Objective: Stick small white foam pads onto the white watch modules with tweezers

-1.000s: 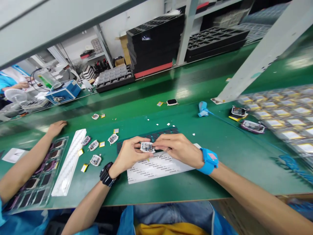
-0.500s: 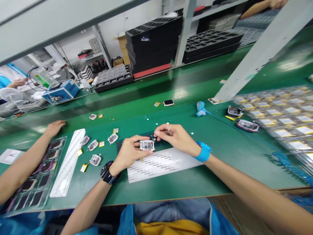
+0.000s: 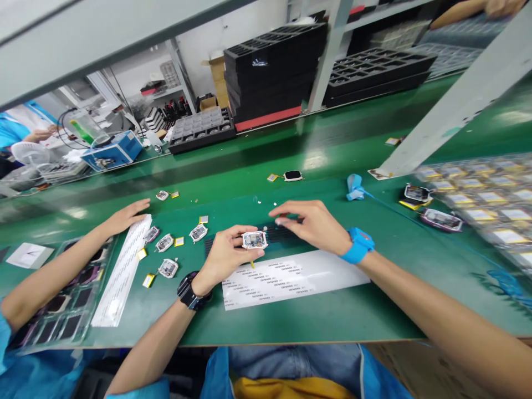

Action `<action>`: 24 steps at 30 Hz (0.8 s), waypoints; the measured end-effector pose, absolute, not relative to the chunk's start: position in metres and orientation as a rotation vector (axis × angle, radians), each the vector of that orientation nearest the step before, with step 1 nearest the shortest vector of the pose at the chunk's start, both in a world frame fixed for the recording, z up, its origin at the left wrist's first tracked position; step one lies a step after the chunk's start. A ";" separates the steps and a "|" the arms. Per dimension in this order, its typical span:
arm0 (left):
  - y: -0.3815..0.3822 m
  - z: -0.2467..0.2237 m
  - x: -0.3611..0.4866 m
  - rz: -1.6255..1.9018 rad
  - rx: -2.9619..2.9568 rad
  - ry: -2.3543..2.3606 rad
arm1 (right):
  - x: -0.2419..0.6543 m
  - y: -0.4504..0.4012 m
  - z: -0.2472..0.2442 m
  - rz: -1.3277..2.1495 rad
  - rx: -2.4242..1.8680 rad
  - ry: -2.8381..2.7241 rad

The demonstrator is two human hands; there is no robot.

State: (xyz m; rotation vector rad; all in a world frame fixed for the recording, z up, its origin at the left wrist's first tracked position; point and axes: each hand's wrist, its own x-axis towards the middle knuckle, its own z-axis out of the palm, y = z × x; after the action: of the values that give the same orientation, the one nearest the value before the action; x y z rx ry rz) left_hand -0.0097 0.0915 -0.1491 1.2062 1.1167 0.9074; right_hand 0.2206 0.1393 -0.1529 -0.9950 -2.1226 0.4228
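Note:
My left hand (image 3: 228, 252), with a black watch on its wrist, grips a white-framed watch case (image 3: 255, 240) whose circuit parts face up. To the right, my right hand (image 3: 312, 223), wearing a blue wrist band, hovers over a black ribbed strip (image 3: 285, 233) with its thumb and fingers apart and nothing visible between them. A white printed sheet (image 3: 291, 278) lies on the green mat below both hands. Several open watch cases with small yellow-edged batteries, among them one case (image 3: 168, 268), lie left of my left hand.
At the left, a person's hand (image 3: 127, 216) reaches over a printed strip (image 3: 120, 277) beside a clear tray (image 3: 85, 327). Battery trays (image 3: 490, 194), a slanted post (image 3: 440, 111) and a blue cord stand or lie right. Black trays (image 3: 272, 72) are stacked behind.
My right hand has moved away from the watch case and its fingers have spread. The other person's hand has moved right, over the strip's top end. The camera view has shifted slightly.

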 end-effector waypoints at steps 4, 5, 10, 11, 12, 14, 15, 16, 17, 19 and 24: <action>0.089 -0.145 -0.009 0.903 1.188 1.067 | 0.211 0.119 -0.152 0.289 -0.619 -2.143; 0.087 -0.145 -0.008 0.904 1.188 1.065 | 0.209 0.116 -0.152 0.230 -0.589 -2.147; 0.080 -0.146 -0.001 0.943 1.230 1.113 | 0.200 0.108 -0.155 0.072 -0.613 -2.100; 0.078 -0.146 0.000 0.962 1.241 1.120 | 0.198 0.106 -0.155 0.094 -0.633 -2.074; 0.077 -0.146 0.002 0.981 1.251 1.125 | 0.196 0.104 -0.155 0.127 -0.653 -2.049; 0.074 -0.147 0.004 1.019 1.260 1.133 | 0.193 0.101 -0.156 0.195 -0.681 -2.006; 0.073 -0.147 0.005 1.031 1.258 1.135 | 0.192 0.100 -0.156 0.221 -0.689 -1.992; 0.072 -0.147 0.005 1.040 1.255 1.139 | 0.191 0.099 -0.155 0.245 -0.695 -1.987; 0.071 -0.147 0.006 1.047 1.252 1.142 | 0.191 0.098 -0.155 0.265 -0.698 -1.984; 0.071 -0.148 0.006 1.058 1.253 1.149 | 0.191 0.098 -0.155 0.293 -0.707 -1.986; 0.070 -0.149 0.008 1.103 1.242 1.151 | 0.191 0.098 -0.154 0.338 -0.712 -1.986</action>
State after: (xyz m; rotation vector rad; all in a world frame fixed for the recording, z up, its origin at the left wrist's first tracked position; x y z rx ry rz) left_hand 0.0081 0.0700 -0.1491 1.2417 1.1509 1.1029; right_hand 0.1905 0.0979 -0.1543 -0.7118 -1.9857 0.3384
